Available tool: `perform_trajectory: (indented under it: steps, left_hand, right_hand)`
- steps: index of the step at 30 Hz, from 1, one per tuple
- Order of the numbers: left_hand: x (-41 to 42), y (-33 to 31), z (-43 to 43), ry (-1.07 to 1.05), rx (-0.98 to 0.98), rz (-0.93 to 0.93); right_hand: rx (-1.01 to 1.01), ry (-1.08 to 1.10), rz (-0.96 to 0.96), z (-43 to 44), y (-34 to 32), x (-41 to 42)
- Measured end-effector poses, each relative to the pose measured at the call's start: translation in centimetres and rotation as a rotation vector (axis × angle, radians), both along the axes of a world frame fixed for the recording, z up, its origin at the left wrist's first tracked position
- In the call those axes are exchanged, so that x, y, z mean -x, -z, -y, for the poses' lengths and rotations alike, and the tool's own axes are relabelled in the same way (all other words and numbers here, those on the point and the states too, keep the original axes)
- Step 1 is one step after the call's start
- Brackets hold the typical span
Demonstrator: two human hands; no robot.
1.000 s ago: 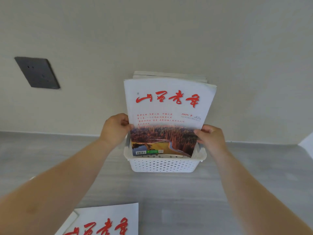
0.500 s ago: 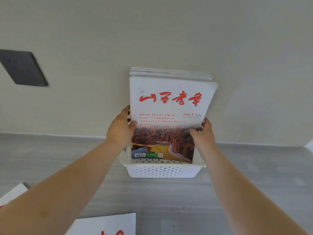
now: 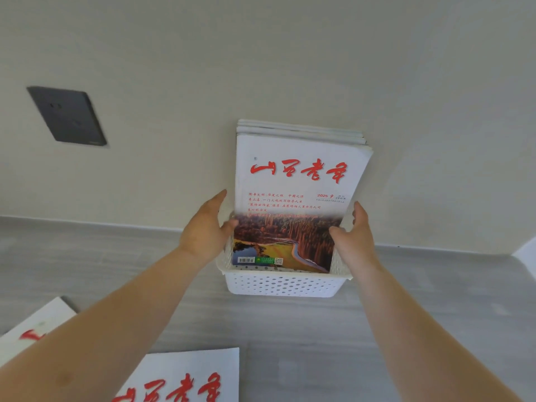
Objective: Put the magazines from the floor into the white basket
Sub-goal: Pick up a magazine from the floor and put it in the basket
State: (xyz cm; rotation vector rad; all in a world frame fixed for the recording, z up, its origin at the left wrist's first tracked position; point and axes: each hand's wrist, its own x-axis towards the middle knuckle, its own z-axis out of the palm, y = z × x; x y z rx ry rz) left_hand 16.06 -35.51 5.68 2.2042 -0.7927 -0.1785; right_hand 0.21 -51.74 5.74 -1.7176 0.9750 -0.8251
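Observation:
A white perforated basket [image 3: 284, 285] stands on the grey floor against the wall. Several magazines stand upright in it; the front magazine [image 3: 298, 181] has a white cover with red characters and a forest photo, and the others [image 3: 298, 130] show only their top edges behind it. My left hand [image 3: 203, 230] lies flat against the stack's left edge, fingers straight, thumb touching the cover. On the right edge my right hand [image 3: 352, 236] does the same. Two more magazines lie on the floor, one at the bottom middle [image 3: 185, 378] and one at the left edge [image 3: 34, 326].
A dark wall socket [image 3: 68, 116] sits on the cream wall to the left of the basket. Grey floor [image 3: 435, 300] stretches on both sides of the basket. A white corner [image 3: 526, 256] shows at the far right.
Both hands have let go of the front magazine and straightened along the stack's sides. The magazine now stands deeper in the basket, flush with the others. My view has shifted.

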Motion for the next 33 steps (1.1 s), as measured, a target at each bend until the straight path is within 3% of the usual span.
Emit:
perform_trajectory:
  steps: [5, 15, 18, 26, 29, 33]
  left_hand:
    - [2.6, 0.9, -8.8, -0.056, -0.028, -0.011]
    - [7.8, 7.8, -28.1, -0.203, -0.407, -0.24]
    - [9.0, 9.1, -31.0, -0.217, -0.343, -0.3]
    - [9.2, 10.1, -34.6, -0.174, -0.682, 0.004]
    - [8.7, 10.0, -34.6, -0.109, -0.823, 0.137]
    - [8.9, 9.4, -33.4, 0.087, -1.042, 0.395]
  right_hand:
    - [0.169, -0.011, -0.08, -5.9, 0.6, 2.8]
    - [0.292, -0.54, -0.645, -25.4, 10.1, 8.2]
    - [0.336, -0.588, -0.721, -28.6, 11.6, 9.0]
    - [0.51, -0.546, -0.941, -31.3, 12.7, 9.7]
    - [0.511, -0.508, -0.907, -32.7, 12.7, 9.1]
    - [0.669, -0.393, -0.825, -34.1, 12.7, 8.6]
